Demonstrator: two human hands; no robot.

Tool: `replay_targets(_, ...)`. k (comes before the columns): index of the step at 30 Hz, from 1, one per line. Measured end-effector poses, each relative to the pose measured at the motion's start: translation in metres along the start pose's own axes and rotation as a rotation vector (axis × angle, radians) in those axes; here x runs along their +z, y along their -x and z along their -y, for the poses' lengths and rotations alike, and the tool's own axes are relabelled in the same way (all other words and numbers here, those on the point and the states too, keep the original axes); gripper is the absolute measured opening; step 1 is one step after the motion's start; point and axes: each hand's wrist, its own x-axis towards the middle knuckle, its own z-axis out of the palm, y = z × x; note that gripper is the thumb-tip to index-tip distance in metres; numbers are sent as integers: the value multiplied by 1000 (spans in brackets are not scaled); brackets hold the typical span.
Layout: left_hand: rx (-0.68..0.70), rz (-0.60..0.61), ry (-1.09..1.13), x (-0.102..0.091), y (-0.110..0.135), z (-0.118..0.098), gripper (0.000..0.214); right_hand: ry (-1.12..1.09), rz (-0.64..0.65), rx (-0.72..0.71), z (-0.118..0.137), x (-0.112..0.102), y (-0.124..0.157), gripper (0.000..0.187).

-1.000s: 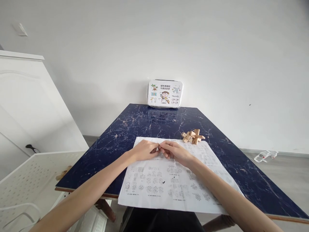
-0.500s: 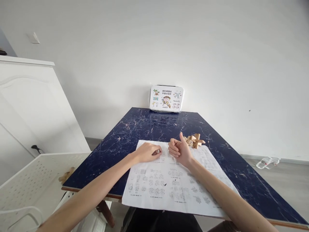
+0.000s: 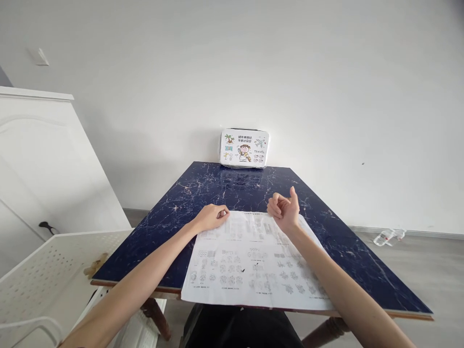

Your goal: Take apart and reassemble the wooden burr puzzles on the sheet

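A printed white sheet with rows of small line diagrams lies on the blue marbled table. My left hand rests palm down at its far left corner. The fingers are curled in, and their inner side is hidden from me. Over the sheet's far right corner, my right hand has its thumb raised and fingers folded toward the palm. Nothing shows in that palm. The wooden puzzle pieces seen earlier near this corner are not visible now; I cannot tell whether the right hand covers them.
A white case with cartoon pictures leans against the wall at the table's far edge. To the left are a white perforated basket and a white cabinet. Clear plastic bottles lie on the floor at right.
My hands have moved apart, the left toward the sheet's far left corner and the right toward its far right corner. The wooden pieces have gone out of sight. The view has shifted slightly.
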Motion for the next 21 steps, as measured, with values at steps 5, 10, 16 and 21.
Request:
replay_targets(5, -35, -179, -105, -6, 0, 19, 25, 64, -296, -246, 11, -24, -9, 53)
replay_targets(10, -108, -351, -189, -11, -2, 44, 24, 397, -723, -432, 8, -48, -19, 45)
replay_targets(16, -219, -483, -279, -3, -4, 65, 31, 899, -837, -468, -2, -65, -22, 24)
replay_targets(21, -409, -487, -311, -1, -5, 74, 43, 955, -764, -398, -13, -76, -23, 27)
